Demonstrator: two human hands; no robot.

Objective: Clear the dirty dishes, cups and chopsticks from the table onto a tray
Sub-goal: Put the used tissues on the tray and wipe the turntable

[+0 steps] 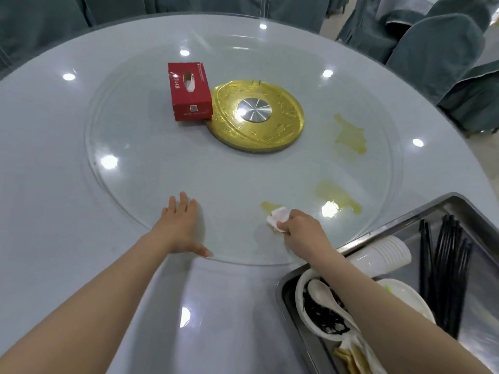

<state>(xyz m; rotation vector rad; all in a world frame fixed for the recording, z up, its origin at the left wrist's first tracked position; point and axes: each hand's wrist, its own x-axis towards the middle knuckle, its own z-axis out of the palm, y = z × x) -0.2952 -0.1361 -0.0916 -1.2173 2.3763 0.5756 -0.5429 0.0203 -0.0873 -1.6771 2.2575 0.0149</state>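
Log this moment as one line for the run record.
left hand: flat on glass turntable | right hand: wiping yellow spill with tissue | tray: cups, chopsticks, dishes loaded

A red tissue box (189,91) touches the gold hub (256,116) — yellow smears (349,134) nearby.
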